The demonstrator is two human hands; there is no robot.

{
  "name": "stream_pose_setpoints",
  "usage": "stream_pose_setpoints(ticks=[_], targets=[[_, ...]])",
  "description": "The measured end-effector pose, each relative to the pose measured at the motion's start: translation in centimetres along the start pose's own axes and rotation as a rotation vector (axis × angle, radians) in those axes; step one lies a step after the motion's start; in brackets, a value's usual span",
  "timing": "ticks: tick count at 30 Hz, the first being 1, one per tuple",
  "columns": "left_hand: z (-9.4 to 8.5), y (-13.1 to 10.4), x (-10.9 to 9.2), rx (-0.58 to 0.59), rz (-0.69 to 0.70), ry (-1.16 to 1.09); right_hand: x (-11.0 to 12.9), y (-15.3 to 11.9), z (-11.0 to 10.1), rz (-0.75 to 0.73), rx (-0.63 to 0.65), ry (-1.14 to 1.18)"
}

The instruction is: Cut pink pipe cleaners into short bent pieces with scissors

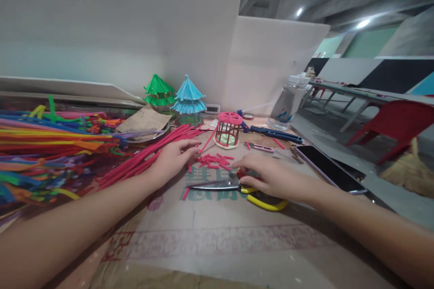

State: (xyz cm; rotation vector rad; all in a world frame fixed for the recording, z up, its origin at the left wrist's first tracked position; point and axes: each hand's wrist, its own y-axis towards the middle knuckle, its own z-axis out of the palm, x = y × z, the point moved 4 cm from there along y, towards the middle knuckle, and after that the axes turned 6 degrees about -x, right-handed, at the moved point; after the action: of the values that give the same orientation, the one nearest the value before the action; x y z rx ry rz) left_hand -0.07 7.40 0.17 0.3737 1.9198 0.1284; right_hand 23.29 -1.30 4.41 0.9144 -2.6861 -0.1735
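1. Take the scatter of short pink pieces (216,160) as the middle of a dial, with 12 straight ahead across the counter (217,266).
2. The small round cage (228,131), with a pink top, brown bars and a pale base, stands upright between 12 and 1 o'clock.
3. At 9 o'clock, the left hand (178,153) pinches a pink strand (208,139) between thumb and forefinger; the strand slants up to the cage's left side.
4. Between 3 and 4 o'clock, the right hand (259,172) bends over the handles of the scissors (217,184), touching them (I cannot tell whether it grasps them). The blades lie together at 6 o'clock, tips pointing towards 9.
5. Long pink stems (135,165) fan out under and beyond the left hand, with a heap of many-coloured stems (57,140) farther out at 9.
6. A blue tiered model (188,99) and a green one (158,90) stand around 11.
7. The pliers (276,134) and a clear bottle (284,104) sit towards 2, the phone (330,168) at 3.
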Motion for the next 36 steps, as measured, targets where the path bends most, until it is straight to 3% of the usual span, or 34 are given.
stream_pose_setpoints(ticks=[6,14,19,24,28,36], targets=[[0.3,-0.2,-0.2,0.019,0.010,-0.057,0.9,2.7,-0.1,-0.032,-0.165,-0.038],[0.1,-0.3,-1.0,0.057,0.126,-0.030,-0.2,8.4,2.2,0.022,-0.111,-0.064],[0.0,-0.3,-1.2,0.059,0.194,0.020,0.0,10.3,3.3,0.021,-0.105,-0.026],[-0.1,-0.4,-1.4,0.011,0.174,-0.061,0.8,10.2,2.8,0.002,-0.288,0.005],[0.0,-0.6,-1.2,0.006,0.090,-0.171,1.1,9.0,2.0,-0.128,-0.465,0.045],[1.3,-2.2,-1.8,0.121,0.062,-0.065,1.3,7.8,1.8,-0.153,-0.493,0.152]])
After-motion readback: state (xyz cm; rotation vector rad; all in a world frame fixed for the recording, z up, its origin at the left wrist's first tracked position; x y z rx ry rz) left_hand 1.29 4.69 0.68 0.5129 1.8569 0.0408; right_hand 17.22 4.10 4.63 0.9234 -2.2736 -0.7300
